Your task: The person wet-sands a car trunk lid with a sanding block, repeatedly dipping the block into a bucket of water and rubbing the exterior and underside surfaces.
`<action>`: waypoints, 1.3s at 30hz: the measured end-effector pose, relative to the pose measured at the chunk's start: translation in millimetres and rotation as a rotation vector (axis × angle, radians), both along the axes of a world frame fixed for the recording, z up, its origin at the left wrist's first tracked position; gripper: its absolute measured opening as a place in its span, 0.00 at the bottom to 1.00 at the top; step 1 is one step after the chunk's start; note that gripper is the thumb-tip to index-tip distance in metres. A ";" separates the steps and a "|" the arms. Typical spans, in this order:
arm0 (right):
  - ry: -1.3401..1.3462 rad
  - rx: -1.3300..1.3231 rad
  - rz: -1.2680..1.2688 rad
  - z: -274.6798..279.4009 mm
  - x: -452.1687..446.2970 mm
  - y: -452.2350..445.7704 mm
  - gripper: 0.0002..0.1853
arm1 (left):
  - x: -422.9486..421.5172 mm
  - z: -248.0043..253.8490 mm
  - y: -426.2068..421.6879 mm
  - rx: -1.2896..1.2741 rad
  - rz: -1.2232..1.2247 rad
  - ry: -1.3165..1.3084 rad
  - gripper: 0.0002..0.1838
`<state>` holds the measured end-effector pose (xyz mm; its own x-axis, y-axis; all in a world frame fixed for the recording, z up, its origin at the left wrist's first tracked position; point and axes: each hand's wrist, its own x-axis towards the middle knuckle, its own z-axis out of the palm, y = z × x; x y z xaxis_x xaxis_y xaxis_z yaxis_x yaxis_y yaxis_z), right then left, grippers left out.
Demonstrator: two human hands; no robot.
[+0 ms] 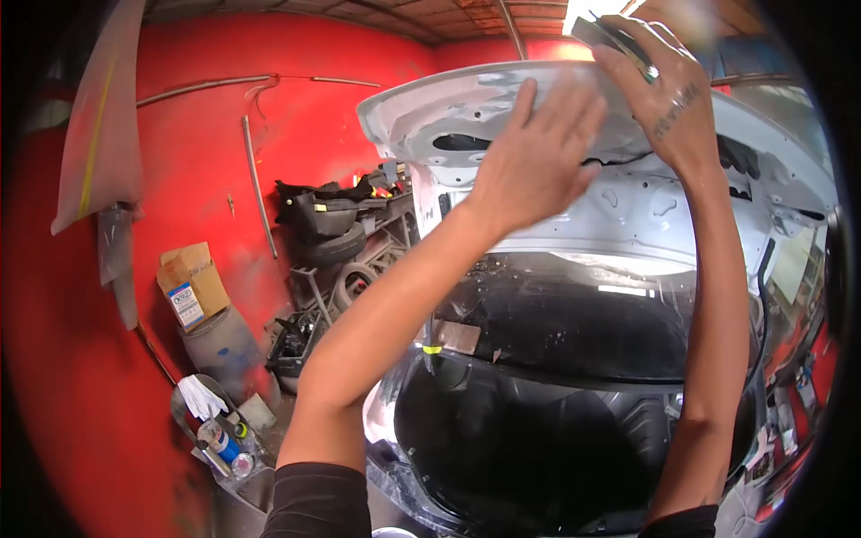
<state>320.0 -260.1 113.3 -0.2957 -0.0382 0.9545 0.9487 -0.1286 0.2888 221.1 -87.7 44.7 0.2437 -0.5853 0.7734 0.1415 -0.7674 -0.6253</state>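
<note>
The raised trunk lid (430, 117) of a car stands in front of me, white with grey patches along its edge. My left hand (543, 148) is over the lid's underside with its fingers stretched out, slightly blurred by motion; whether it touches the metal I cannot tell. Higher up and to the right, my right hand (668, 94) grips a flat dark block (619, 45) near the lid's top edge. The face of this block is turned away, so its exact kind is unclear. Below both arms lies the open trunk (520, 439), dark inside.
A red wall (197, 161) runs along the left, with a hanging plastic-like sheet (103, 125). Beside it stand a cardboard box (193, 282), a white cloth (202, 397) and a blue-labelled bottle (220, 439). A tire (327, 247) and car parts are stacked behind. A small block (456, 338) rests by the trunk opening.
</note>
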 end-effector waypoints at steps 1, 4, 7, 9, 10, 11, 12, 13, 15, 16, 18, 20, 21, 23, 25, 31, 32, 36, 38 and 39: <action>0.011 -0.008 0.017 1.9 0.5 1.4 0.23 | 2.9 11.9 15.0 0.079 0.096 -0.076 0.41; 0.096 -0.041 0.054 3.0 -1.0 3.3 0.24 | -3.9 12.6 47.2 0.070 0.208 -0.102 0.41; 0.099 -0.021 0.120 11.7 11.2 13.7 0.23 | -24.8 9.1 88.3 -0.016 0.284 -0.187 0.41; -0.003 0.026 0.162 23.0 34.1 22.9 0.21 | -39.9 2.9 111.1 -0.050 0.327 -0.199 0.41; 0.004 0.029 0.145 24.8 22.8 23.3 0.21 | -46.6 1.9 123.4 -0.069 0.347 -0.205 0.41; 0.128 -0.001 0.049 19.1 10.8 19.5 0.23 | -51.4 -1.0 135.2 -0.078 0.358 -0.210 0.42; 0.254 -0.028 -0.047 16.1 -2.3 15.6 0.26 | -55.3 -4.4 146.5 -0.085 0.369 -0.215 0.42; 0.233 -0.017 -0.041 16.4 -2.3 14.9 0.25 | -60.2 -6.8 152.4 -0.093 0.381 -0.219 0.43; 0.188 0.006 -0.026 15.6 1.2 17.0 0.25 | -70.9 -16.7 156.8 -0.141 0.432 -0.235 0.40; 0.183 0.002 -0.013 16.3 2.6 16.9 0.24 | -74.8 -20.8 158.3 -0.166 0.458 -0.239 0.39; 0.180 -0.012 0.012 15.9 6.9 17.4 0.24 | -76.9 -28.6 157.2 -0.214 0.388 -0.238 0.39; 0.123 0.014 0.013 16.8 13.2 18.1 0.24 | -80.3 -33.4 145.0 -0.241 0.365 -0.278 0.40; 0.092 0.028 0.012 17.2 15.3 17.4 0.24 | -79.9 -30.6 136.7 -0.206 0.250 -0.322 0.39; 0.074 0.027 0.022 14.7 14.4 17.0 0.24 | -75.7 -22.5 110.9 -0.142 0.014 -0.402 0.35; 0.089 0.021 0.016 14.1 10.6 15.3 0.24 | -74.2 2.4 75.7 -0.128 0.007 -0.448 0.32; 0.111 0.110 -0.001 -1.0 -16.3 5.9 0.18 | -59.2 55.0 40.1 -0.240 0.143 -0.257 0.27; 0.123 0.110 -0.011 -2.4 -18.2 4.1 0.18 | -59.0 56.4 37.3 -0.308 0.172 -0.182 0.27; -0.220 0.126 -0.292 -8.8 -13.2 -1.8 0.18 | -78.2 51.4 53.3 -0.243 0.096 -0.183 0.23; -0.043 0.162 0.040 -12.3 -16.8 5.0 0.18 | -101.1 45.3 62.9 -0.277 0.092 -0.160 0.21; 0.048 0.187 0.212 -12.9 -18.1 8.5 0.18 | -107.0 43.3 85.6 -0.292 -0.003 -0.138 0.21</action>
<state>301.8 -251.6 100.4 -0.2167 -0.2711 0.9378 0.9722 0.0276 0.2327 114.1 -2.0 88.0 0.1235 -0.3345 0.9343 0.2074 -0.9120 -0.3539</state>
